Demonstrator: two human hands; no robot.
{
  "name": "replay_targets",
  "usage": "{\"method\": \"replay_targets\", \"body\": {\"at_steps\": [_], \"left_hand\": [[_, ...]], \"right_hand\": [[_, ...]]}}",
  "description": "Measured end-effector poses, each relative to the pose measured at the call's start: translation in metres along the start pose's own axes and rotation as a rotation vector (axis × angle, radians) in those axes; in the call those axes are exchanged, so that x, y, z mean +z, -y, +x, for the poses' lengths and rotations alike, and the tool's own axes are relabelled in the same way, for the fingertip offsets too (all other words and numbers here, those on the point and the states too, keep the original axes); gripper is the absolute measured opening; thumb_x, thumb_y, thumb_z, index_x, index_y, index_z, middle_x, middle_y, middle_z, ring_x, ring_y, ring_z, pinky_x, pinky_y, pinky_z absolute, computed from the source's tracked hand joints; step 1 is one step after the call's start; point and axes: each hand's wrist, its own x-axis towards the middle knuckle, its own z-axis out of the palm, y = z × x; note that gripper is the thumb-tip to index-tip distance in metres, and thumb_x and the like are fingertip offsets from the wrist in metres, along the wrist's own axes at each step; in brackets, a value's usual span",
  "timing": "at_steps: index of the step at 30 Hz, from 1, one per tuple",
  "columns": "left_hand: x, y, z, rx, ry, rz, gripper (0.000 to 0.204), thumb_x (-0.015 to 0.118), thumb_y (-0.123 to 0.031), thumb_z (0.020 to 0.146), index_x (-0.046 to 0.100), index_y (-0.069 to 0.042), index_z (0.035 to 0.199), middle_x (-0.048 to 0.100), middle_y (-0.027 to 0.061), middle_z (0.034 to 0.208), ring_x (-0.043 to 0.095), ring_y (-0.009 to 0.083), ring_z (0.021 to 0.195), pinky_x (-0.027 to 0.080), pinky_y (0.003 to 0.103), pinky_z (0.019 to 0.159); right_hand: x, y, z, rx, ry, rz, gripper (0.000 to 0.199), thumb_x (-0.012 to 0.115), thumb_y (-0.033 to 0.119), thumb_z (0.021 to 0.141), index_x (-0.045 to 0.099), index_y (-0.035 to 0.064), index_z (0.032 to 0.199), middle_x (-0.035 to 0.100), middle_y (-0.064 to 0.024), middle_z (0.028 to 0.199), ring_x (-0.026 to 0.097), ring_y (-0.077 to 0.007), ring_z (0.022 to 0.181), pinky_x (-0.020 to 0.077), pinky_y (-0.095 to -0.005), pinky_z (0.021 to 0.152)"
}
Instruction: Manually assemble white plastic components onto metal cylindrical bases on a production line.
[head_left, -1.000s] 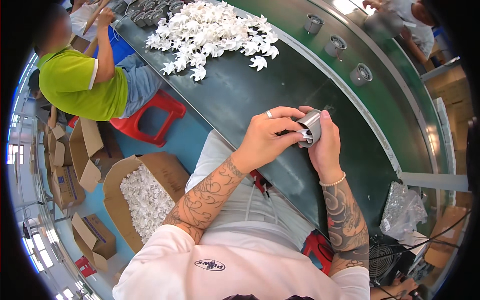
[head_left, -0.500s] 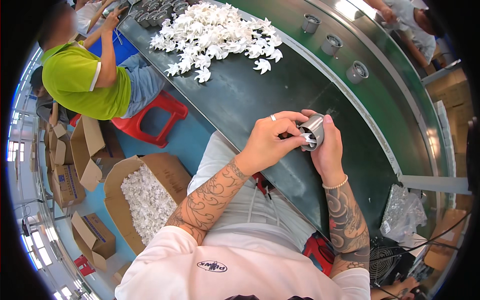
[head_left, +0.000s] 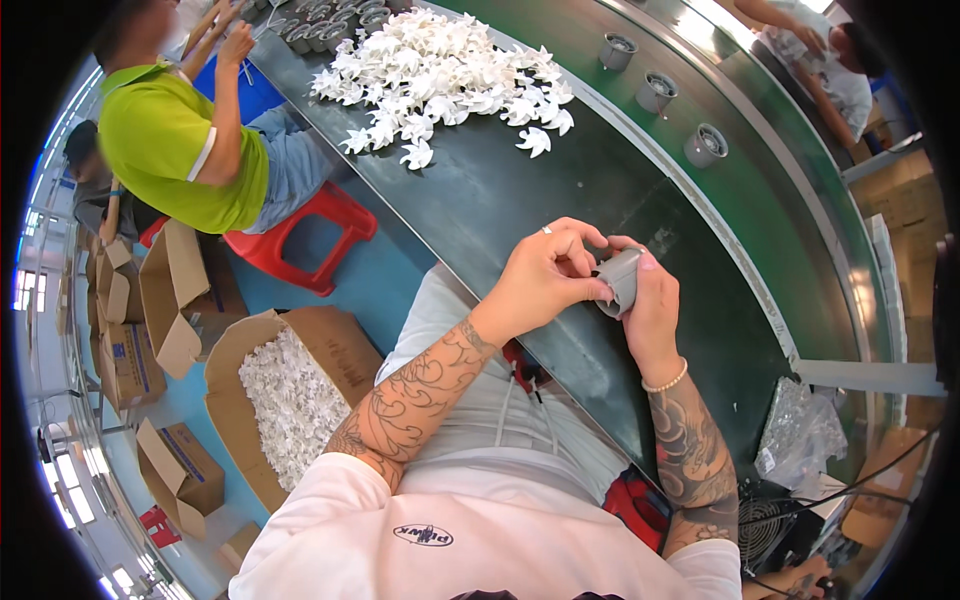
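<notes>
My right hand (head_left: 655, 310) is wrapped around a grey cylindrical cup (head_left: 624, 274), holding it tilted above the dark table. At the mouth of the cup, the thumb and fingers of my left hand (head_left: 545, 275) are pinched together. A white finned piece showed at these fingertips a moment earlier; now the fingers and the rim hide most of it. Farther up the table lies a large pile of white star-shaped finned pieces (head_left: 440, 75), with a single one (head_left: 534, 141) at its near right edge.
Several grey cups (head_left: 706, 146) stand on the green conveyor (head_left: 740, 210) beyond a metal rail. More grey cups crowd the far left. A co-worker in a green shirt (head_left: 165, 150) sits on a red stool (head_left: 315, 235). An open carton (head_left: 235, 375) of white pieces stands at left; clear plastic bags (head_left: 800, 425) lie at right.
The cup has turned in my right hand, so its opening faces less toward me. My left fingertips remain at its mouth, and the white piece there is now mostly hidden.
</notes>
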Motion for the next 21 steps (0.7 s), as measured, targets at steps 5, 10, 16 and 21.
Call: {"method": "replay_targets", "body": {"at_steps": [5,10,16,21], "left_hand": [[-0.005,-0.002,0.005,-0.219,0.179,-0.105,0.025,0.077,0.007,0.078,0.054,-0.002,0.08,0.062,0.0129,0.111,0.065,0.0137,0.092,0.056,0.03,0.08],[-0.001,-0.002,0.0,-0.144,0.149,-0.204,0.024,0.075,0.005,0.081,0.054,0.0,0.092,0.064,0.0116,0.107,0.065,0.0149,0.095,0.056,0.029,0.08],[0.01,-0.013,0.001,-0.069,0.093,0.102,0.03,0.077,-0.001,0.081,0.057,0.001,0.102,0.063,0.0078,0.099,0.065,0.0135,0.088,0.055,0.028,0.077],[-0.005,-0.021,0.013,-0.005,0.339,0.31,0.029,0.076,-0.002,0.077,0.068,-0.005,0.104,0.065,0.0061,0.09,0.065,0.0158,0.085,0.053,0.029,0.075]], "right_hand": [[-0.001,0.006,-0.006,0.104,0.021,0.111,0.056,0.031,0.039,0.107,0.06,-0.0084,0.118,0.066,-0.0083,0.088,0.058,-0.01,0.064,0.0423,-0.0221,0.047],[0.005,0.015,-0.001,0.157,-0.012,0.299,0.058,0.032,0.04,0.107,0.063,-0.0087,0.112,0.065,-0.0065,0.079,0.053,-0.0089,0.055,0.0408,-0.0223,0.047],[-0.002,0.011,0.003,0.146,0.038,0.211,0.054,0.032,0.036,0.107,0.063,-0.0079,0.113,0.066,-0.0083,0.082,0.055,-0.0089,0.059,0.0416,-0.0221,0.048],[-0.043,0.02,0.007,-0.091,-0.084,-0.349,0.028,0.06,0.021,0.095,0.069,-0.0009,0.11,0.069,-0.0088,0.095,0.062,-0.0133,0.082,0.0511,-0.029,0.074]]}}
